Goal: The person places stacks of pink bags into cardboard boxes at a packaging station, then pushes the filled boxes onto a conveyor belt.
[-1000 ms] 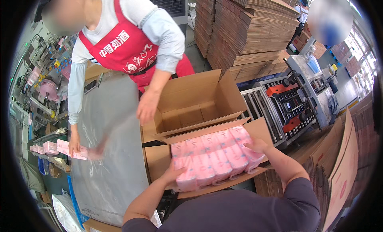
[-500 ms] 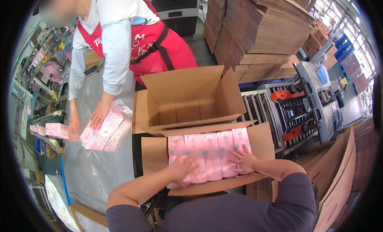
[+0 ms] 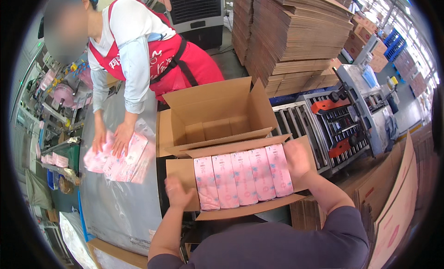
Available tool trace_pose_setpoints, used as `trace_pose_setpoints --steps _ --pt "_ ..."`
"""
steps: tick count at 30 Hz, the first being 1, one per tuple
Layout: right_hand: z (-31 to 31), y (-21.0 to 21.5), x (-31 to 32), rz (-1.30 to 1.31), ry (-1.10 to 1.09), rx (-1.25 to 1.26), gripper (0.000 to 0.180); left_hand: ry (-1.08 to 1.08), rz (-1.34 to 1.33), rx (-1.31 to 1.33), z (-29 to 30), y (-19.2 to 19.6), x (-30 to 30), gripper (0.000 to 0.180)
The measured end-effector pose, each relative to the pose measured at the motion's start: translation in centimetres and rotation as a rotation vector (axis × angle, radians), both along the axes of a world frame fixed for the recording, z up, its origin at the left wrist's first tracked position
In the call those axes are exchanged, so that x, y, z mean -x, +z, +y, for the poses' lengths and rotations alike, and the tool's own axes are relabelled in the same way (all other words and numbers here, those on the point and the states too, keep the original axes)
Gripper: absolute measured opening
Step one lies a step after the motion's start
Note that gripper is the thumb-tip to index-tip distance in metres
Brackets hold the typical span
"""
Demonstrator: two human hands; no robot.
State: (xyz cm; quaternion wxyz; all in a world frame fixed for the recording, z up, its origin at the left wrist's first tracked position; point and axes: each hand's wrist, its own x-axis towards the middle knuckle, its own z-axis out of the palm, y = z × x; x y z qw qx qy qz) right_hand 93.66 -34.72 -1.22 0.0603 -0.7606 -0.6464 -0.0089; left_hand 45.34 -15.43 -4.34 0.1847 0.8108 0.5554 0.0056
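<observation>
In the head view, pink packs [image 3: 241,178] stand in a row in an open box [image 3: 245,212], lower centre. The left hand [image 3: 178,193], thumb spread wide, is at its left flap [image 3: 181,169]; the right hand [image 3: 297,159], blurred, is over the right flap [image 3: 311,158], grip unclear.

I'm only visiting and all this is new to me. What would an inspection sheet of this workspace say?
Surface: grey table, glossy in patches.
Things: nearer carton open, five pink packs side by side inside; another open carton behind it; loose pink packs on the table under a co-worker's hands.
Clutter: white plastic sheeting beside the table.
Grippers: bare hands; left hand spread at the nearer carton's left side, right hand blurred at its right.
Cables: apparently a dark cord on the floor near the fan unit.
Surroundings: stacked flat cardboard, roller conveyor.
</observation>
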Motion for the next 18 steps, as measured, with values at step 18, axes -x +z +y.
trace_pose_setpoints --steps 18 --pt "8.0 7.9 10.1 0.523 -0.054 0.651 0.061 -0.253 0.096 0.031 -1.9 1.5 -7.7 0.115"
